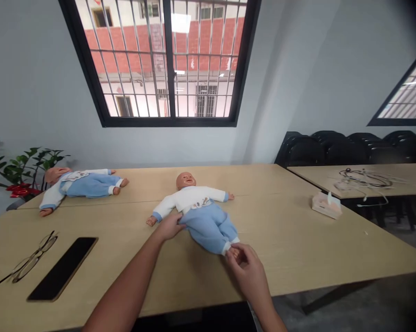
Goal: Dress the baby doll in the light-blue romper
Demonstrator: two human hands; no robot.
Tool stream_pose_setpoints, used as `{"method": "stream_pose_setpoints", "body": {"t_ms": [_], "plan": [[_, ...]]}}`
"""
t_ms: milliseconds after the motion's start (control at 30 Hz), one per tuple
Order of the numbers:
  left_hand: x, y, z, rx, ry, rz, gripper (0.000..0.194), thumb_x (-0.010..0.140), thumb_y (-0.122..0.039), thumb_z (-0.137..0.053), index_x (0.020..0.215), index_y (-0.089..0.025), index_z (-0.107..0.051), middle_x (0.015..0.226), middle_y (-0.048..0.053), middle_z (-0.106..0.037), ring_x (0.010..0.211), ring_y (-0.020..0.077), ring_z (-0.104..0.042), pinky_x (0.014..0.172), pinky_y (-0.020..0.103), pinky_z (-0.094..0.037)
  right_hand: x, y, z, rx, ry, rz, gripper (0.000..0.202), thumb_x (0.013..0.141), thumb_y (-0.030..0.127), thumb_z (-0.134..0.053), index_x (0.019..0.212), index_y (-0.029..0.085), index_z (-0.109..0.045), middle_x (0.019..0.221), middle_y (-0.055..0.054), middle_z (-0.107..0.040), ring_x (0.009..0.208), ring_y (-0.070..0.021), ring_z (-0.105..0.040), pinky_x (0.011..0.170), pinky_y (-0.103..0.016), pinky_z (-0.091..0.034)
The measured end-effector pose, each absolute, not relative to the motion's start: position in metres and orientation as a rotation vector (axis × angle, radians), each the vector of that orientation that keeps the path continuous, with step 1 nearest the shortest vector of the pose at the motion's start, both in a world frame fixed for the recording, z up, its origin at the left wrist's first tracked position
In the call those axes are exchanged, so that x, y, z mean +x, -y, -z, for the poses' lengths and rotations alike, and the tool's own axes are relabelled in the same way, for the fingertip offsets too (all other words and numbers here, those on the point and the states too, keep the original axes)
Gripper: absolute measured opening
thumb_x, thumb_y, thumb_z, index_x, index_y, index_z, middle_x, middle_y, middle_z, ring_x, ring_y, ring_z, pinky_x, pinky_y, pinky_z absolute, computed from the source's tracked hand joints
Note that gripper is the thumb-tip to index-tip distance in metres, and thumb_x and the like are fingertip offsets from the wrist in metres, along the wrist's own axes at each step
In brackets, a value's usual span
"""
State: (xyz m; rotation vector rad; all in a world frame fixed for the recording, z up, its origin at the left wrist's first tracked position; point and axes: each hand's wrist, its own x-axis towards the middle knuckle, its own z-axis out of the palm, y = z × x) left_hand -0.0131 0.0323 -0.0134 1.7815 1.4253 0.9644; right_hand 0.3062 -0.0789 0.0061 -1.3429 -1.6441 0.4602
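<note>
A baby doll (208,221) in a white top and light blue trousers lies on its back on the wooden table (284,249), head away from me, arms spread wide. At the doll's waist, on its left side in the picture, my left hand (169,226) grips the edge of the blue trousers. My right hand (247,267) has its thumb and fingers closed around the doll's feet, just below the white cuffs. The feet are partly hidden by my fingers.
A second doll (86,184) in like clothes lies at the back left, near a potted plant (24,168). Glasses (35,258) and a black phone (63,268) rest at the front left. To the right are a tissue box (326,205), a cable heap (363,179) on another table, and black chairs (346,147).
</note>
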Motion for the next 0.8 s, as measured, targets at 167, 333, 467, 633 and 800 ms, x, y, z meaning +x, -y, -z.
{"method": "stream_pose_setpoints", "body": {"t_ms": [167, 333, 467, 633, 800], "plan": [[-0.023, -0.043, 0.021, 1.728, -1.873, -0.953, 0.011, 0.085, -0.026, -0.067, 0.094, -0.019, -0.07, 0.095, 0.008, -0.073, 0.092, 0.0259, -0.064, 0.082, 0.033, -0.045, 0.332, 0.101, -0.017, -1.333, 1.689, -0.552, 0.032, 0.088, 0.052, -0.069, 0.094, 0.021, -0.074, 0.09, -0.01, -0.072, 0.082, -0.0251, -0.068, 0.073, -0.035, -0.055], [-0.018, -0.046, 0.025, 1.733, -2.038, -0.909, 0.012, 0.088, -0.023, -0.065, 0.1, -0.02, -0.067, 0.106, 0.01, -0.072, 0.099, 0.0262, -0.064, 0.084, 0.033, -0.044, 0.352, 0.12, -0.024, -1.413, 1.602, -0.778, 0.039, 0.087, 0.058, -0.068, 0.089, 0.019, -0.071, 0.078, -0.006, -0.07, 0.07, -0.021, -0.064, 0.062, -0.031, -0.052], [-0.014, -0.042, 0.024, 1.783, -1.989, -0.934, 0.014, 0.088, -0.024, -0.068, 0.101, -0.02, -0.065, 0.105, 0.008, -0.071, 0.097, 0.0243, -0.065, 0.086, 0.033, -0.047, 0.335, 0.135, -0.022, -1.445, 1.632, -0.718, 0.034, 0.09, 0.054, -0.065, 0.087, 0.02, -0.066, 0.077, -0.004, -0.068, 0.066, -0.0196, -0.061, 0.059, -0.03, -0.05], [0.002, -0.028, 0.011, 1.769, -1.996, -1.096, 0.039, 0.086, -0.022, -0.069, 0.122, -0.015, -0.057, 0.119, 0.013, -0.066, 0.111, 0.0256, -0.063, 0.099, 0.04, -0.049, 0.29, 0.157, -0.015, -1.375, 1.864, -0.326, 0.014, 0.094, 0.036, -0.065, 0.099, 0.023, -0.062, 0.098, -0.007, -0.069, 0.088, -0.0241, -0.068, 0.075, -0.035, -0.055], [0.062, 0.033, -0.018, 1.988, -1.854, -1.316, 0.038, 0.092, -0.029, -0.063, 0.128, -0.02, -0.056, 0.136, 0.013, -0.06, 0.133, 0.0308, -0.05, 0.116, 0.051, -0.035, 0.258, 0.165, 0.004, -1.336, 2.126, -0.017, 0.018, 0.09, 0.025, -0.069, 0.105, 0.022, -0.06, 0.104, -0.011, -0.07, 0.085, -0.0289, -0.069, 0.069, -0.04, -0.055]]}}
